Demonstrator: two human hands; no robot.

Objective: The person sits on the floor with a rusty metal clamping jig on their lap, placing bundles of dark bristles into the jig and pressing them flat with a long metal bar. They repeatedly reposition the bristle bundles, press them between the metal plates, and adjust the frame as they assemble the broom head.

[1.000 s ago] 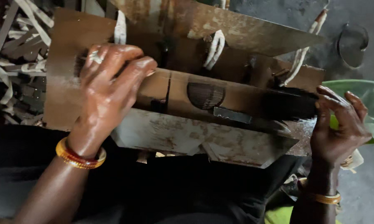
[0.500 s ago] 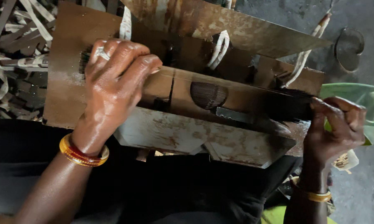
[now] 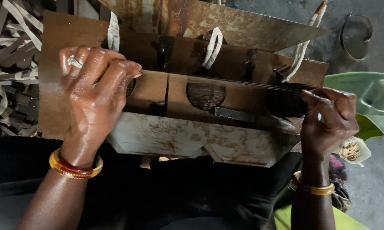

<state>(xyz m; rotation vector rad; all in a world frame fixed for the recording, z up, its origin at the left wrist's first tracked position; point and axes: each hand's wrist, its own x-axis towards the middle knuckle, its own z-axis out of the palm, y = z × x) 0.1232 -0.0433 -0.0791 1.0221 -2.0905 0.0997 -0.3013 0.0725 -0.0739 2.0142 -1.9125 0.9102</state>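
Note:
A brown wooden bar (image 3: 179, 91) lies across a worn wooden frame (image 3: 51, 110) on my lap. My left hand (image 3: 94, 91), wet and wearing a ring, lies palm down over the bar's left end with its fingers curled around it. A flat bundle of thin dark sticks (image 3: 281, 100) stretches along the bar to the right. My right hand (image 3: 328, 119) pinches the right end of this bundle between thumb and fingers. A dark ridged round patch (image 3: 205, 96) shows in the middle of the bar.
Rusty metal plates sit above (image 3: 226, 21) and below (image 3: 179, 140) the bar. White cloth strips (image 3: 213, 42) tie the frame together. A pile of strips (image 3: 9, 64) lies at the left. To the right are a green sheet (image 3: 370, 102), a round metal lid (image 3: 355, 32) and a small packet (image 3: 353, 149).
My right hand has slid a little inward along the stick bundle and its fingers have closed tighter. My left hand stays on the bar, shifted slightly left.

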